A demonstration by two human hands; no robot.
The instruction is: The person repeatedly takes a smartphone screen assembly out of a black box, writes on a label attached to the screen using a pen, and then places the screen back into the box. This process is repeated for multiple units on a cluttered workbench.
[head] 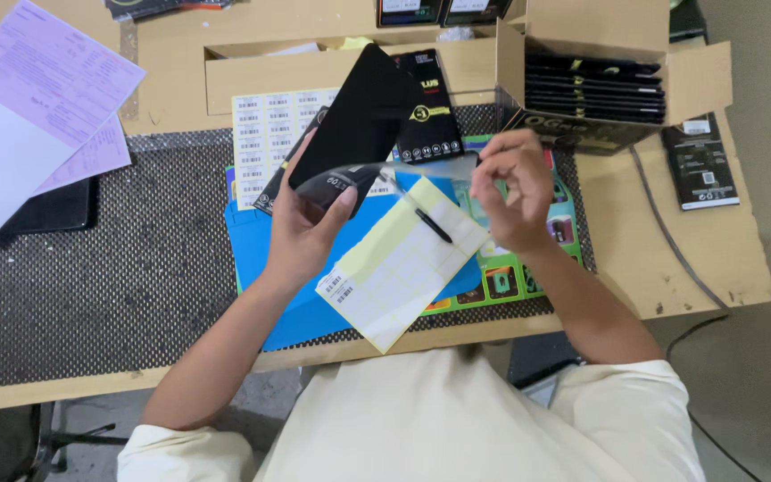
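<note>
Purple sheets cut off top-left

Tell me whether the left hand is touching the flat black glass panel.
Touching: the head view shows the left hand gripping the flat black glass panel at its lower end.

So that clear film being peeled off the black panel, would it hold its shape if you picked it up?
Probably not. The clear film sags in a curve between the left hand and the right hand, so it looks floppy and very light. The black panel stays flat when held by one end, so it seems stiff. The film's glossy surface may be slippery or clingy.
</note>
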